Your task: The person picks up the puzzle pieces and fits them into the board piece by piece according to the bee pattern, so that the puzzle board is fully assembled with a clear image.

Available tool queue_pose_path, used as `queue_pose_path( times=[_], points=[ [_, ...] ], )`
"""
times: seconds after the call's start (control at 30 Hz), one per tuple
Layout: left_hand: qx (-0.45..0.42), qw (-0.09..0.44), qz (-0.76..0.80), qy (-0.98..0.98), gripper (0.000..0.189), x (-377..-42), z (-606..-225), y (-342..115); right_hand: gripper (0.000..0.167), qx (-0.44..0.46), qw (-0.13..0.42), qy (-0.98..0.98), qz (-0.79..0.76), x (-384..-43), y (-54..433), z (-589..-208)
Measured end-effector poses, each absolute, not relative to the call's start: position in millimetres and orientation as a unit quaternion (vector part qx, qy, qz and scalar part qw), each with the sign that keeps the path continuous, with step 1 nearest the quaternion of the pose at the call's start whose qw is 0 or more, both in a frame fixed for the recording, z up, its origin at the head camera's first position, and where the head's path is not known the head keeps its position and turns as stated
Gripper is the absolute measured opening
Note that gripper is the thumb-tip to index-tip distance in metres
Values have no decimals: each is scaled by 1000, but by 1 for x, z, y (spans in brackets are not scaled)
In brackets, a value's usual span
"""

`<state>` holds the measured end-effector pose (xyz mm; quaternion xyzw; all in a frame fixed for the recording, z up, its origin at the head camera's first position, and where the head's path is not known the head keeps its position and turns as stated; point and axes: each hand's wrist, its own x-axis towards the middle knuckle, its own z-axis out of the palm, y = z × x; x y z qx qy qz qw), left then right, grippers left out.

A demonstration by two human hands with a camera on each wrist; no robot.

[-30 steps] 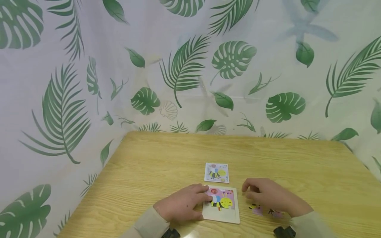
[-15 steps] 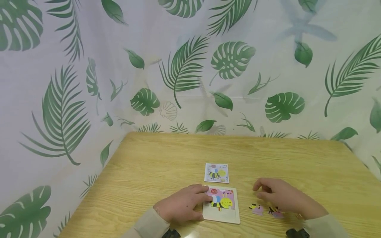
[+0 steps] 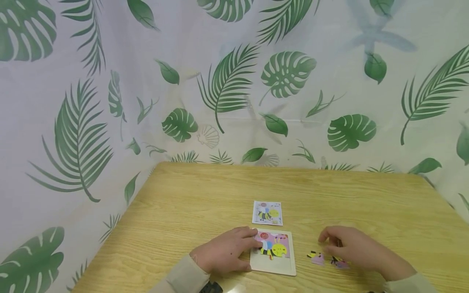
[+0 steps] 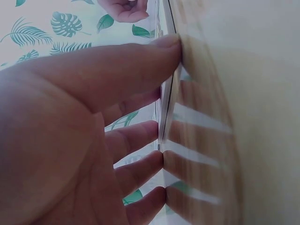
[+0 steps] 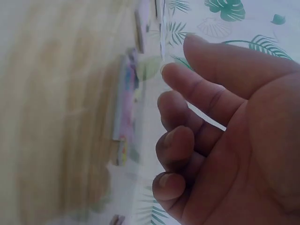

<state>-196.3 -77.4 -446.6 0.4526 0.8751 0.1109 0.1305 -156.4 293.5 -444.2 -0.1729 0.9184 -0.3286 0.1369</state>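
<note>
Fingers of the right hand (image 3: 351,246), half-curled and empty, have shifted right, putting loose pieces (image 3: 316,258) within reach; left hand (image 3: 228,250) rests, fingers extended, on the board (image 3: 272,267).

Puzzle board (image 3: 274,265) is showing yellow-and-black bee pattern on pink, edged cream. Curtain (image 3: 234,93) is carrying green leaf print on white; table (image 3: 205,195) is showing yellow-brown grain.

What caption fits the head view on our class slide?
Left hand touching a partly filled bee puzzle, right hand near loose pieces, picture card lying beyond.
</note>
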Motion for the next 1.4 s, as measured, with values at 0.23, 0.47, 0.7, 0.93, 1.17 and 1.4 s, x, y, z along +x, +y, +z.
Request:
queue_pose_path(
  times=[0.23,0.47,0.7,0.93,1.17,1.4],
  points=[
    [449,133,110,876,58,-196,-447,-77,24,-163,117,933,-299,-147,287,-450],
    [448,136,110,877,58,-198,-447,-77,29,-134,105,948,-270,-141,277,-449],
    [447,138,109,877,59,-198,-447,-77,29,-123,94,955,-253,-139,271,-453],
    [452,138,110,874,58,-199,-448,-78,24,-109,94,960,-242,-138,268,-455],
    [453,139,116,873,58,-197,-447,-79,23,-71,107,964,-231,-137,262,-454],
    [454,135,115,873,58,-199,-448,-79,22,-95,99,961,-240,-138,264,-456]
  ],
)
